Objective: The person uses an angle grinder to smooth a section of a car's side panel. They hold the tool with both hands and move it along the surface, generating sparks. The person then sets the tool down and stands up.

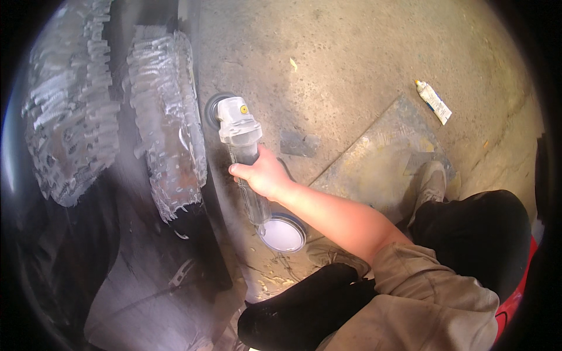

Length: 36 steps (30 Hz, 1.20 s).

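My right hand is wrapped round the body of a dusty grey angle grinder, thumb across its near side. The round dark disc at the tool's head faces left, toward a dark car body panel. A gap shows between disc and panel in this view, though I cannot tell the exact distance. Two rough grey patches run down the panel, an outer one and a nearer one, with shiny scuffed marks. My left hand is out of sight.
Beside the grinder's rear end stands a round tin with a pale top. A stained flat board, a small dark square sheet and a white tube with a yellow tip lie on the concrete floor. My bent legs are close by.
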Each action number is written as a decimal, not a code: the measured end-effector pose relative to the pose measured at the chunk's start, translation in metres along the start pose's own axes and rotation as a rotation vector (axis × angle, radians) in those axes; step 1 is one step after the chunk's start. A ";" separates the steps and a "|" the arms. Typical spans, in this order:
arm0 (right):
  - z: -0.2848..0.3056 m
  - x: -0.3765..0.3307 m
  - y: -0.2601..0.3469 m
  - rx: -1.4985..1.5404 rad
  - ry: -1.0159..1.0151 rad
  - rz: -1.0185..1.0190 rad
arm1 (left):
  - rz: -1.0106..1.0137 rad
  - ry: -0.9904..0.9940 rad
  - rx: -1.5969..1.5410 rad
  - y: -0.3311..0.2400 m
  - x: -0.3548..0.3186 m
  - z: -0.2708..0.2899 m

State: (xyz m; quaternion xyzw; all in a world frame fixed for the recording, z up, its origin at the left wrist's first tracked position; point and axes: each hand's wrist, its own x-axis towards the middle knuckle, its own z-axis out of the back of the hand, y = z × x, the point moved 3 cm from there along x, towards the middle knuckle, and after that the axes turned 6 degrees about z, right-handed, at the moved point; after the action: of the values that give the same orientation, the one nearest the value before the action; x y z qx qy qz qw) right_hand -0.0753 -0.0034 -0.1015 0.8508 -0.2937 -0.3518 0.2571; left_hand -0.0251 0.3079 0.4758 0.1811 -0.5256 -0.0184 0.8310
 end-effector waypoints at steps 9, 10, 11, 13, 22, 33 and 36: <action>-0.006 0.018 -0.029 -0.003 -0.026 0.014 | -0.009 -0.004 -0.011 0.025 0.013 -0.008; -0.005 0.018 -0.028 -0.002 -0.031 -0.006 | -0.009 -0.004 -0.009 0.024 0.012 -0.007; -0.007 0.016 -0.030 0.014 -0.042 0.003 | -0.013 -0.004 -0.008 0.027 0.015 -0.011; -0.006 0.017 -0.032 0.064 -0.016 0.016 | -0.021 -0.004 -0.005 0.033 0.020 -0.018; -0.013 0.025 -0.026 0.038 -0.027 0.028 | -0.028 -0.011 -0.013 0.032 0.019 -0.016; -0.012 0.024 -0.027 0.093 -0.022 0.051 | -0.046 -0.013 -0.011 0.040 0.025 -0.021; -0.013 0.029 -0.024 0.037 -0.012 0.034 | -0.046 -0.016 -0.016 0.043 0.025 -0.022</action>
State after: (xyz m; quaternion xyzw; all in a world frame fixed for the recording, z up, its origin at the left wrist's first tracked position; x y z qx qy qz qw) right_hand -0.0411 -0.0039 -0.1216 0.8483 -0.3160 -0.3468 0.2453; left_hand -0.0016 0.3484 0.5028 0.1863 -0.5279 -0.0433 0.8275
